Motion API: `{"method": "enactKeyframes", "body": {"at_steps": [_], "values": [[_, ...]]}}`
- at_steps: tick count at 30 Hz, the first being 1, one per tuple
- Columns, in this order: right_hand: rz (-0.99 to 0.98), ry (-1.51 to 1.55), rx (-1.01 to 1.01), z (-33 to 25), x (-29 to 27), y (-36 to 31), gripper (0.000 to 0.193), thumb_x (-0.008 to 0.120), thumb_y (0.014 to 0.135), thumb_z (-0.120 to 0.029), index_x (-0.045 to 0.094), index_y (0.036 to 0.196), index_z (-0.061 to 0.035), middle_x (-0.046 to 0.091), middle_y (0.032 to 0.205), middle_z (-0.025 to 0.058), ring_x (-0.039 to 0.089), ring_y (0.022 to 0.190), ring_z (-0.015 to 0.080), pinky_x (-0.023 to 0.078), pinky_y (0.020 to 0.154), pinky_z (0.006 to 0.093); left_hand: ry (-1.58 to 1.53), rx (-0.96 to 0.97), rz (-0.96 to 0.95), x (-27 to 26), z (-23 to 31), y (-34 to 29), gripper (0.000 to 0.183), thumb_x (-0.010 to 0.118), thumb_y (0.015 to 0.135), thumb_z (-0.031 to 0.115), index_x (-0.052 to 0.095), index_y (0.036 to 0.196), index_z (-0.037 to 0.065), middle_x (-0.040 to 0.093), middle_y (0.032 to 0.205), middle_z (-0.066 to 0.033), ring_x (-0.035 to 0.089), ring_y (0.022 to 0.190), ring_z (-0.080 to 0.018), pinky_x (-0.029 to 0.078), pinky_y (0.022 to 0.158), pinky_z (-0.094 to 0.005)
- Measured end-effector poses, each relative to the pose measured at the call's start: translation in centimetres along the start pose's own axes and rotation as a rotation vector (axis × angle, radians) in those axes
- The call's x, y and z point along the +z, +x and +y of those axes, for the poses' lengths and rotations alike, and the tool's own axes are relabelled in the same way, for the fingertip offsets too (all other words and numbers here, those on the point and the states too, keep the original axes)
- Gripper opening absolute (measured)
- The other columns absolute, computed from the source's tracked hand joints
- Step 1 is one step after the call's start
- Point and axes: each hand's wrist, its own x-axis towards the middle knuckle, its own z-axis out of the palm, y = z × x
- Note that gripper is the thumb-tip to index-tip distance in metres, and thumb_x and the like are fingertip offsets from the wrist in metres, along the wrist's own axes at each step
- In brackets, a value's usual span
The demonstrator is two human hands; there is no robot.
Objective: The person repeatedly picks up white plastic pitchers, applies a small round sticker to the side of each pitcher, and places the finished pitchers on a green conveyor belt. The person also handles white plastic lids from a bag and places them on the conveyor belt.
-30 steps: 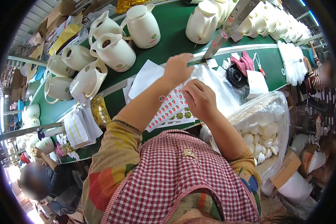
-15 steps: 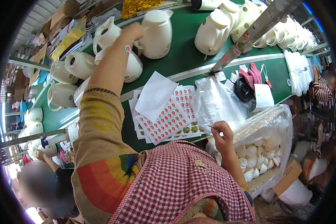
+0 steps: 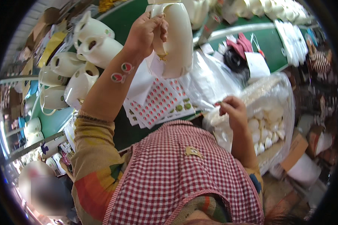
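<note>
My left hand [image 3: 148,33] is closed round the handle of a cream-white jug [image 3: 180,41], held upright above the table with a small gold tie hanging at the handle. Two round red-and-green stickers [image 3: 122,72] cling to my left forearm. My right hand [image 3: 234,112] is in a pinch, thumb and forefinger together on a tiny item too small to make out. Beneath the jug lie sheets of round red-and-green stickers [image 3: 159,99], partly under a blank white sheet [image 3: 139,84]. Clear plastic bags [image 3: 214,80] lie between the sheets and my right hand.
Several cream jugs [image 3: 101,50] lie tipped at the left; more jugs [image 3: 251,7] line the far side. A plastic-lined box [image 3: 289,112] of white lids [image 3: 268,123] stands at the right. Pink gloves [image 3: 239,44] and a black round part [image 3: 234,60] lie on the table. Other people work nearby.
My left hand has brought a jug from the far row nearer, lifted by its handle. My right hand has shifted slightly, still pinched. The view has shifted too.
</note>
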Motion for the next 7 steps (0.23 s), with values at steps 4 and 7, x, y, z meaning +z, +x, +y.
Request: {"method": "enactKeyframes", "body": {"at_steps": [4, 7], "values": [[-0.198, -0.041, 0.124, -2.7, 1.8, 0.1, 0.011, 0.067, 0.082, -0.010, 0.064, 0.084, -0.0002, 0.059, 0.069, 0.0020, 0.053, 0.057, 0.0086, 0.043, 0.053, 0.0216, -0.108, -0.361, 0.185, 5.5, -4.5, -3.7, 0.013, 0.043, 0.097, 0.014, 0.049, 0.100, 0.003, 0.051, 0.073, -0.0037, 0.047, 0.060, -0.0139, 0.042, 0.061, -0.0280], [-0.293, -0.154, 0.273, -1.1, 1.8, 0.5, 0.012, 0.067, 0.083, -0.011, 0.064, 0.088, -0.0001, 0.059, 0.068, 0.0029, 0.053, 0.056, 0.0083, 0.043, 0.051, 0.0210, -0.234, -0.574, 0.264, 6.1, -11.0, -4.6, 0.018, 0.055, 0.093, 0.016, 0.058, 0.086, 0.000, 0.056, 0.069, -0.0108, 0.053, 0.060, -0.0197, 0.047, 0.066, -0.0373]]}}
